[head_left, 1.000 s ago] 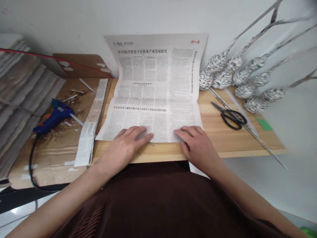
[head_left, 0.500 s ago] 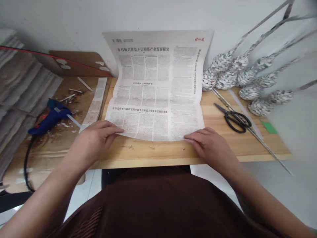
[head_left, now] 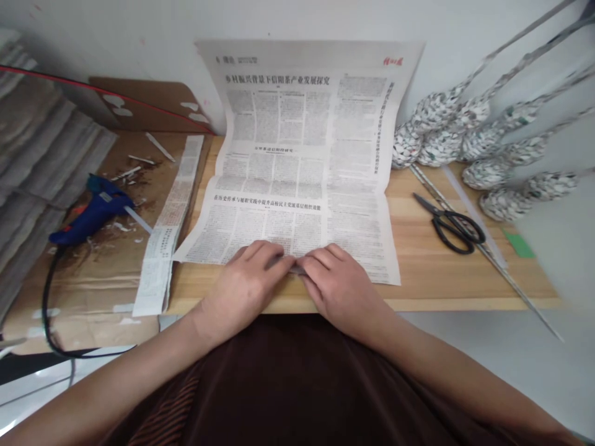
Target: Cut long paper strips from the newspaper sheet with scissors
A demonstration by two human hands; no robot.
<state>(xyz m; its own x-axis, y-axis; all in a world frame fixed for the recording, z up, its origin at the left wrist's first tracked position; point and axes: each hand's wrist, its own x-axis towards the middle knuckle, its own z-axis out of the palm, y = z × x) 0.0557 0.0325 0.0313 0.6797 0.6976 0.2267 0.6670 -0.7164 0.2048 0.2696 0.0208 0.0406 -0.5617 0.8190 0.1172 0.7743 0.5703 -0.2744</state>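
Observation:
A printed newspaper sheet (head_left: 297, 167) lies on the wooden table, its far part curving up against the wall. My left hand (head_left: 248, 279) and my right hand (head_left: 337, 282) meet at the middle of its near edge. Fingers of both hands pinch that edge, with the thumbs close together. A small part of the paper between them looks bent, though the fingers hide most of it. The near corners on both sides rest free on the table.
A blue glue gun (head_left: 93, 210) lies left on cardboard (head_left: 93, 279), beside a folded newspaper strip (head_left: 171, 223) and a stack of paper (head_left: 41, 155). On the right are black-handled scissors (head_left: 453, 226), a thin rod (head_left: 520, 291) and several woven paper bulbs (head_left: 441, 145) with long stems.
Both hands have come inward from the sheet's two near corners to the middle of its near edge. The corners are now let go.

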